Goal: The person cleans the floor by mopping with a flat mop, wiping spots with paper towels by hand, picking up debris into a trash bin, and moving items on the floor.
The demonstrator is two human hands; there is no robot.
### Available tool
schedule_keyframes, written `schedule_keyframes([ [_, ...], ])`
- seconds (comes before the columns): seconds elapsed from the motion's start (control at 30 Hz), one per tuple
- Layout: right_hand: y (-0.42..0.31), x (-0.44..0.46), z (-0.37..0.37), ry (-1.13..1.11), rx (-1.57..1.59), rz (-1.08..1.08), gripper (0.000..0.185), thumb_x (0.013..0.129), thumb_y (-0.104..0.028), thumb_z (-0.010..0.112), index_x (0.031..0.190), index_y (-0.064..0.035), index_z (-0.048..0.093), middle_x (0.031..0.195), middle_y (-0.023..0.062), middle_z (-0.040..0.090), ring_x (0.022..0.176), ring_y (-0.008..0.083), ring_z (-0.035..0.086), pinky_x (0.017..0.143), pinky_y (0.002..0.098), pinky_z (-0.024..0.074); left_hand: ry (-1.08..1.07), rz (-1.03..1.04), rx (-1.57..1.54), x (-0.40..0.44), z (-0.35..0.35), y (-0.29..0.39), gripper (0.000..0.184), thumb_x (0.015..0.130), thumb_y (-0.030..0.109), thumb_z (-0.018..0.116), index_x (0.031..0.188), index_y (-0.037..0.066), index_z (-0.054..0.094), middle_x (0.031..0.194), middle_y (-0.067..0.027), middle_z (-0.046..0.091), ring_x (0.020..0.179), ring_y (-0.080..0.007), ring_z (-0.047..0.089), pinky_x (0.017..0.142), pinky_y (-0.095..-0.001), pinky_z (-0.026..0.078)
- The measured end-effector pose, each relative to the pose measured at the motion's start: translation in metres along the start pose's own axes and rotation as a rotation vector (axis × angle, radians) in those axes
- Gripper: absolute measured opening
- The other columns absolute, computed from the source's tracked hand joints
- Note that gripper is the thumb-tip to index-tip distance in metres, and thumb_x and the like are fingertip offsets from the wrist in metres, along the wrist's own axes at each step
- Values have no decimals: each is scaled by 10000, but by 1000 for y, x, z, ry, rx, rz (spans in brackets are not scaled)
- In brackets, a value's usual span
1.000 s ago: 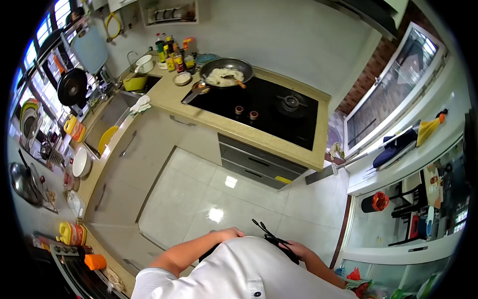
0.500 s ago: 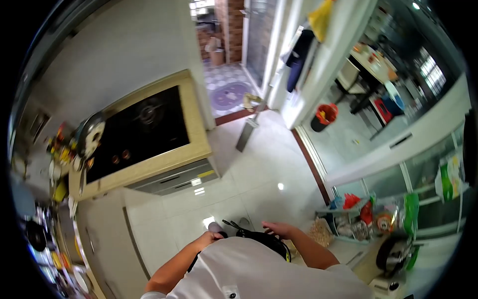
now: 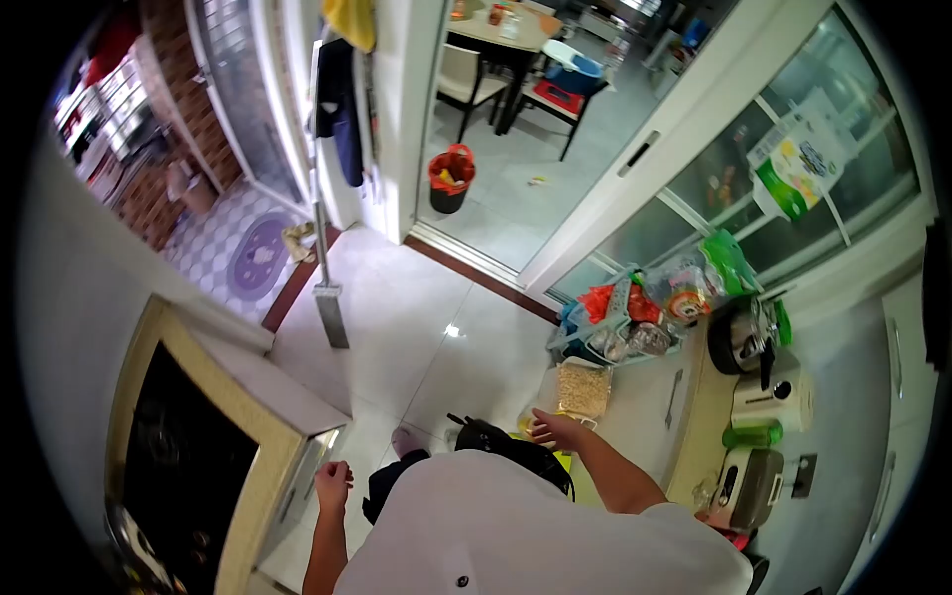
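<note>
My left hand [image 3: 333, 485] hangs beside the drawer front of the cooktop counter [image 3: 283, 436], its fingers loosely curled in and nothing seen in them. My right hand [image 3: 558, 428] is in front of my body at the right, fingers partly stretched out and apart, holding nothing that I can see. Just beyond it stands a clear bag of pale, nut-like pieces [image 3: 583, 389]. A black bag with straps [image 3: 511, 446] lies against my waist, between the two hands. Whether the right hand touches anything below it is hidden.
A mop [image 3: 330, 312] leans at the doorway to the left. Ahead, a sliding glass door [image 3: 635, 164] borders a room with a bin [image 3: 451, 180] and chairs. At right are a rack of bagged goods [image 3: 620, 332], a pressure cooker [image 3: 739, 332] and a toaster [image 3: 778, 400].
My view has turned to the right, bringing the glass door and right-hand counter nearer the middle. My left hand has moved out from my waist to the left; the right stays in front.
</note>
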State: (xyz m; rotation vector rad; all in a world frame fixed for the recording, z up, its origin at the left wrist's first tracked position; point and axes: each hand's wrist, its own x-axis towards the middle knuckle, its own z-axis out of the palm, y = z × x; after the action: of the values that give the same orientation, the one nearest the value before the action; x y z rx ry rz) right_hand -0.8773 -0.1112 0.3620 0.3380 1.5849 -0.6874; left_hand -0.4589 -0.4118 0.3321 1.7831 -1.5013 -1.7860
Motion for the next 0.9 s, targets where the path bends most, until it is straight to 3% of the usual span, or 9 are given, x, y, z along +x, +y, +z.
schedule_keyframes([
  [0.1, 65, 31, -38, 333, 183, -97, 566, 864, -581, 558, 1133, -83, 556, 955, 105, 617, 842, 217, 615, 771, 441, 487, -118, 87, 20, 60, 27, 69, 223, 880, 204, 592, 863, -18, 604, 722, -70, 619, 621, -136, 589, 539, -269, 479],
  [0.17, 91, 25, -43, 552, 258, 33, 476, 874, -541, 565, 1018, -87, 584, 748, 61, 598, 664, 207, 598, 695, 422, 505, -236, 113, -30, 94, 56, 136, 259, 914, 238, 564, 925, -16, 611, 781, -66, 622, 654, -132, 583, 580, -271, 483],
  [0.27, 153, 53, -57, 544, 256, 378, 452, 869, -500, 596, 1052, -87, 582, 785, 84, 611, 717, 215, 600, 693, 434, 504, -525, 354, -248, 108, 115, 278, 472, 955, 435, 472, 1069, -4, 604, 953, -71, 625, 862, -149, 581, 778, -315, 471],
  [0.3, 163, 56, -57, 505, 312, 482, 447, 866, -486, 609, 1055, -81, 589, 828, 99, 624, 752, 220, 608, 688, 428, 504, -713, 557, -287, 89, 135, 345, 651, 955, 570, 349, 1144, -12, 571, 1083, -89, 602, 1010, -164, 527, 902, -354, 397],
  [0.4, 176, 94, -80, 372, 61, 369, 462, 855, -480, 635, 1034, -55, 608, 869, 111, 632, 752, 229, 607, 664, 398, 500, -1264, 990, -411, 14, 189, 522, 954, 866, 763, 134, 1275, -17, 501, 1387, -238, 350, 1233, -339, 405, 993, -454, 329],
  [0.5, 80, 100, -97, 383, 104, 473, 565, 858, -583, 568, 1145, -97, 534, 859, 99, 597, 619, 234, 565, 614, 451, 499, -1762, 1241, -311, -9, 242, 629, 906, 869, 748, 162, 1251, 3, 508, 1378, -226, 363, 1218, -336, 415, 977, -460, 334],
  [0.57, 17, 147, -139, 428, 186, 336, 589, 842, -604, 574, 1097, -73, 567, 868, 99, 612, 686, 235, 592, 612, 453, 489, -1971, 1326, -218, -11, 281, 679, 873, 872, 739, 181, 1235, 17, 512, 1371, -218, 372, 1209, -334, 422, 966, -465, 338],
  [0.8, -261, 128, -244, 529, 469, -286, 447, 836, -512, 624, 914, -72, 626, 810, 52, 635, 664, 154, 588, 544, 310, 447, -2181, 1356, -109, 38, 381, 795, 760, 880, 705, 247, 1180, 65, 529, 1350, -189, 404, 1174, -328, 446, 929, -481, 351],
  [0.9, -336, 140, -263, 424, 453, -259, 533, 858, -508, 605, 1124, -47, 576, 1010, 103, 644, 898, 219, 614, 747, 399, 481, -2199, 1333, -97, 80, 417, 835, 712, 883, 690, 276, 1156, 86, 536, 1341, -177, 418, 1160, -325, 456, 914, -488, 357],
])
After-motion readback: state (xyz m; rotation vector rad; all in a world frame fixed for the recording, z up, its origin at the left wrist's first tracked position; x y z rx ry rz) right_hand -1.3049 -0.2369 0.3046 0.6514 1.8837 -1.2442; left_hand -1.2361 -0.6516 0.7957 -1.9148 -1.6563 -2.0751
